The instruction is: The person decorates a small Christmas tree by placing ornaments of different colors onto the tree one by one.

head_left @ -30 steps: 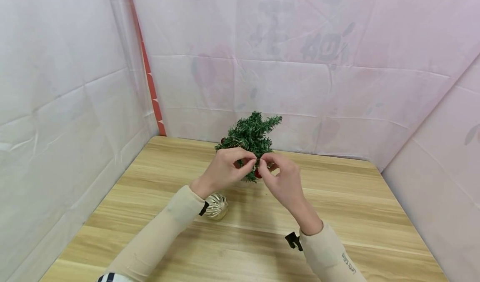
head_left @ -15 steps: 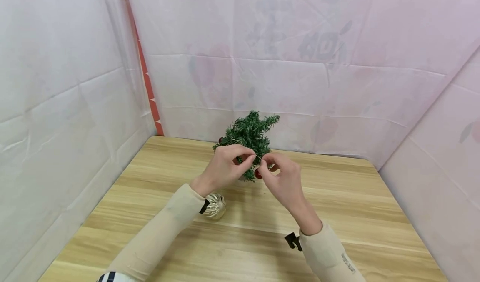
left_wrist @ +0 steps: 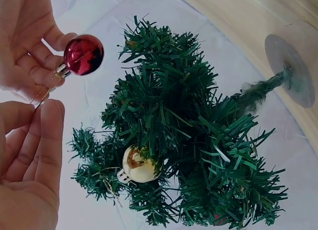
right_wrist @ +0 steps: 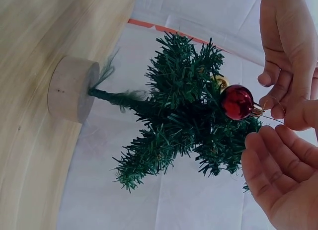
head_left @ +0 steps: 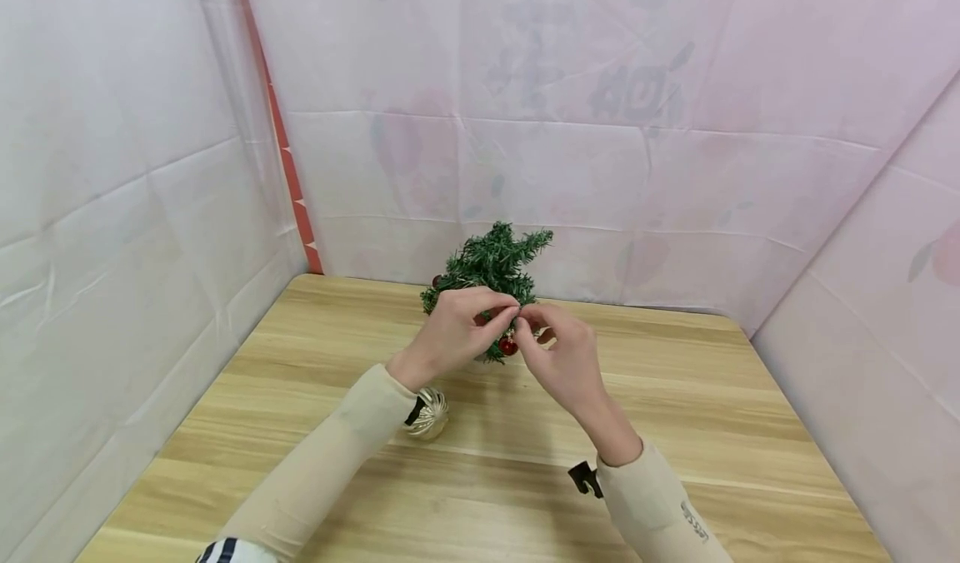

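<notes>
A shiny red bauble (left_wrist: 84,54) with a gold cap hangs from a thin gold thread (left_wrist: 45,94) in front of a small green artificial Christmas tree (head_left: 491,261). My left hand (head_left: 456,330) pinches the thread between thumb and forefinger. Facing it, my right hand (head_left: 566,359) pinches at the same thread, fingertips almost meeting the left ones. The left wrist view shows a smooth gold bauble (left_wrist: 144,165) hanging among the branches. Another red bauble (head_left: 437,281) peeks out at the tree's left side. Both hands partly cover the tree in the head view.
The tree stands on a round pale base (right_wrist: 72,90) on a wood-grain table (head_left: 480,496). A large ridged gold ball (head_left: 430,416) sits near my left wrist. White sheeting (head_left: 555,171) hangs behind and along both sides.
The thread was stretched between my fingertips; now the hands have come closer together and the fingertips nearly meet. The head view has shifted slightly.
</notes>
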Tool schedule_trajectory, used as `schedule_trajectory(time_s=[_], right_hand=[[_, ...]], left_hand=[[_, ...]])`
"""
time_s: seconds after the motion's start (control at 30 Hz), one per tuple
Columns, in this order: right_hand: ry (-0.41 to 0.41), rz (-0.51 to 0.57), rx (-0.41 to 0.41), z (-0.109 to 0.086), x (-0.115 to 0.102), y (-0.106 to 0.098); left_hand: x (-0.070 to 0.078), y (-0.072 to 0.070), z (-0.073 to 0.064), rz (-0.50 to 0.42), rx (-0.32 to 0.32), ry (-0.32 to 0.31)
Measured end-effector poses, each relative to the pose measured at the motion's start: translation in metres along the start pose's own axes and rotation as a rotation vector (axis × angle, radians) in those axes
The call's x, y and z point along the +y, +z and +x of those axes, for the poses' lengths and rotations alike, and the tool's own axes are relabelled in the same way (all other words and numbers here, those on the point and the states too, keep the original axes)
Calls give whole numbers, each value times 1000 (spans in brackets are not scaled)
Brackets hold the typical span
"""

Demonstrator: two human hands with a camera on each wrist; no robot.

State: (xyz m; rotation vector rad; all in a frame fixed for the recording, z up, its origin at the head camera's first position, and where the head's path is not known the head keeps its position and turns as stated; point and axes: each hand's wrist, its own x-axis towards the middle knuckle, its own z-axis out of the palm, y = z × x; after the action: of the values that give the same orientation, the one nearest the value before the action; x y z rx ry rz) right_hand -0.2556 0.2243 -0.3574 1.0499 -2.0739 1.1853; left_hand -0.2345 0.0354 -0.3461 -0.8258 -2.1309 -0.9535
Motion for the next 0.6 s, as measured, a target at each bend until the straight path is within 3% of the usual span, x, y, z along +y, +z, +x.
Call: schedule_trajectory(time_s=[0.37,0.6], right_hand=[[-30,-22,7,3,4,3],[3,-18,6,8,9,2]], left_hand=[[-1,-1,0,27,-10,-31],[-4,0,2,57,9,-60]])
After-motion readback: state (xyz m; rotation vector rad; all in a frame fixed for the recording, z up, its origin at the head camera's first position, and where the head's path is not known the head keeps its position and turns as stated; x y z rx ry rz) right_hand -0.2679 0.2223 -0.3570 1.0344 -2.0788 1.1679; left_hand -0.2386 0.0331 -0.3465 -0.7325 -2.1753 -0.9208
